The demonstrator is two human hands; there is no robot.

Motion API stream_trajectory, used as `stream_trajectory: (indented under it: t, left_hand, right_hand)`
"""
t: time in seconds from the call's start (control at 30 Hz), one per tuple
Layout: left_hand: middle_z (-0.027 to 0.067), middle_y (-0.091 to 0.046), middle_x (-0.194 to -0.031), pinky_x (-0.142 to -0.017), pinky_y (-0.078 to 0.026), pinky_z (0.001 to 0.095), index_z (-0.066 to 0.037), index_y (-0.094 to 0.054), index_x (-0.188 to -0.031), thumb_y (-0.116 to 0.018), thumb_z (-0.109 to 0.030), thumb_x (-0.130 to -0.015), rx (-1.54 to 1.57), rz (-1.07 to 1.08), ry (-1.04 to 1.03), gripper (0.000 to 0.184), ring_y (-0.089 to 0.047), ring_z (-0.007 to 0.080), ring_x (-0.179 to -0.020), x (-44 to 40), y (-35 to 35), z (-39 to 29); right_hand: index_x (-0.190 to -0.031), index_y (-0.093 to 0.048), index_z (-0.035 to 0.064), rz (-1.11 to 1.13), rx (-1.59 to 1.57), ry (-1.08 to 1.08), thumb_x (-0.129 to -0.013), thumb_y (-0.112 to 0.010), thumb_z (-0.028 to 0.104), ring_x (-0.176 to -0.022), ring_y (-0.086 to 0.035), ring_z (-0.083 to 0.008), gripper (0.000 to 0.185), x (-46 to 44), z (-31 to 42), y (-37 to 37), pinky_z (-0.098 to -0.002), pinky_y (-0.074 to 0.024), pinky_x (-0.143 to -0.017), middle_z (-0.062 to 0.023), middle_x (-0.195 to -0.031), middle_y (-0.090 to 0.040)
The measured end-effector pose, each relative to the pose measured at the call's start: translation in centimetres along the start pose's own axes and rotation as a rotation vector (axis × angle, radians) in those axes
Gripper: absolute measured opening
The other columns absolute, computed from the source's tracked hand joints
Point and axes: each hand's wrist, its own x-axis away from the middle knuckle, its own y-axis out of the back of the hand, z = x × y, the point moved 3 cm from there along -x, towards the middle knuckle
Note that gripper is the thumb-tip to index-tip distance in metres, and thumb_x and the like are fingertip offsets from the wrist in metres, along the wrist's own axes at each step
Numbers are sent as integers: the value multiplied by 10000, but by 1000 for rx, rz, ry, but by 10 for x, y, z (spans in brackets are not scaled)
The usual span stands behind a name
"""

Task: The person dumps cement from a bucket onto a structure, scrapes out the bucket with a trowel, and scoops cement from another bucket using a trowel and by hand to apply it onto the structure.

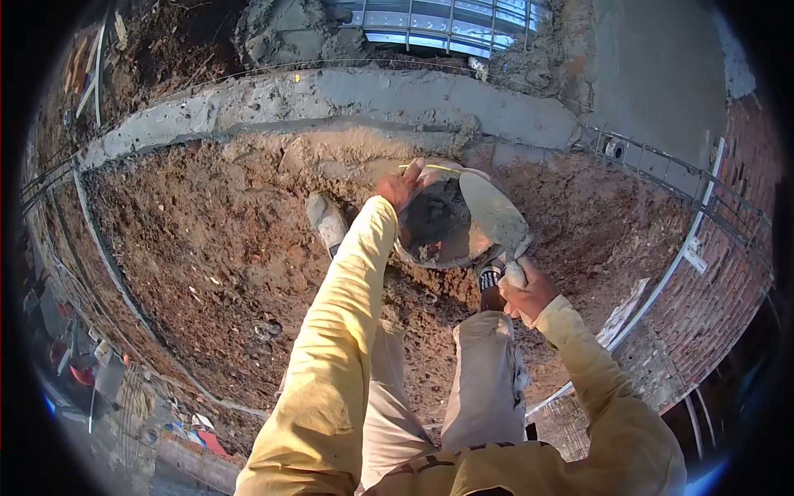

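Observation:
Between my feet, a round bucket [408, 255] stands tilted, with grey wet mortar [437, 213] inside. My left hand [399, 187] is closed on the far left part of its rim, where a yellow strip runs along the edge. My right hand [531, 291] is wrapped round the handle of a trowel [494, 208]. The trowel's broad, mortar-smeared blade lies across the right side of the bucket's mouth, hiding that part of the rim.
A grey concrete beam [347, 97] with a string line runs along the far side. Rough reddish soil [207, 264] surrounds my feet. Steel rebar [653, 157] sticks out at right, near a brick wall [728, 256]. Blue-lit metal decking [451, 23] lies beyond the beam.

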Motion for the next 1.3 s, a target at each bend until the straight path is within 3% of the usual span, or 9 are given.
stream_trajectory:
  t: [0.1,0.2,0.33,0.5,0.67,0.8,1.03,1.13,1.3]
  left_hand:
    - [163,-670,-938,-738,-484,312,-46,-556,-1200,-383,-593,-903,-177,-171,-148,646,-630,219,-864,11,-4,-2]
    - [157,-642,-1045,-788,-489,254,132,-564,-1111,-528,-457,-909,503,-65,15,624,-592,156,-986,39,-12,-41]
    - [246,-633,-978,-785,-451,400,-56,-613,-1124,-388,-620,-893,-290,-270,167,649,-624,318,-894,15,-19,0]
    - [211,-645,-1016,-878,-435,411,-21,-610,-1119,-425,-630,-863,-55,-336,54,686,-602,361,-983,45,-25,-31]
    - [208,-617,-1079,-876,-444,400,-80,-594,-1156,-426,-507,-913,-9,-335,-51,519,-572,370,-1027,36,-53,9]
    - [229,-614,-1046,-847,-452,424,-17,-590,-1083,-435,-454,-930,-52,-339,-198,489,-569,391,-1004,88,-44,-44]
    - [238,-607,-1056,-875,-428,435,-21,-598,-1083,-394,-475,-935,136,-243,-243,518,-548,407,-1030,98,-62,-40]
    - [224,-616,-1060,-878,-424,420,-11,-601,-1083,-419,-447,-938,-119,-387,-147,494,-557,396,-1028,96,-64,-33]
    - [149,-606,-1153,-914,-441,300,101,-503,-1186,-469,-462,-931,441,-92,-35,619,-574,226,-1084,86,-61,-47]
  right_hand:
    - [-1215,-430,13,-146,669,6,-755,-657,227,-918,-617,-385,556,-40,-61,-8,-449,-496,-775,-249,-1045,-598]
    - [-1241,-416,2,-273,676,-206,-818,-558,242,-1064,-547,-423,506,-95,-34,-5,-467,-443,-906,-285,-1134,-562]
    - [-1312,-340,-29,-120,864,5,-794,-666,224,-1048,-575,-400,662,-168,7,-72,-457,-482,-866,-267,-1139,-575]
    - [-1178,-532,-10,-105,1319,96,-815,-599,184,-1020,-606,-313,417,-175,-54,-101,-405,-502,-842,-200,-1077,-625]
    - [-1114,-533,11,-146,1182,240,-815,-561,187,-896,-641,-301,347,-199,-139,-90,-420,-515,-761,-179,-897,-656]
    - [-1050,-479,9,101,-109,-40,-801,-551,228,-810,-602,-260,339,-118,-51,-77,-435,-474,-713,-135,-782,-561]
    - [-1147,-465,16,-75,1007,-61,-814,-578,324,-927,-579,-307,467,-219,-180,-89,-410,-454,-829,-157,-954,-586]
    - [-1188,-459,19,-234,1067,81,-820,-590,365,-978,-569,-328,522,-234,-244,-79,-400,-445,-878,-166,-1028,-597]
    - [-1430,-217,60,-79,560,-312,-882,-497,426,-1283,-372,-379,716,-80,-110,-23,-437,-335,-1036,-235,-1393,-371]
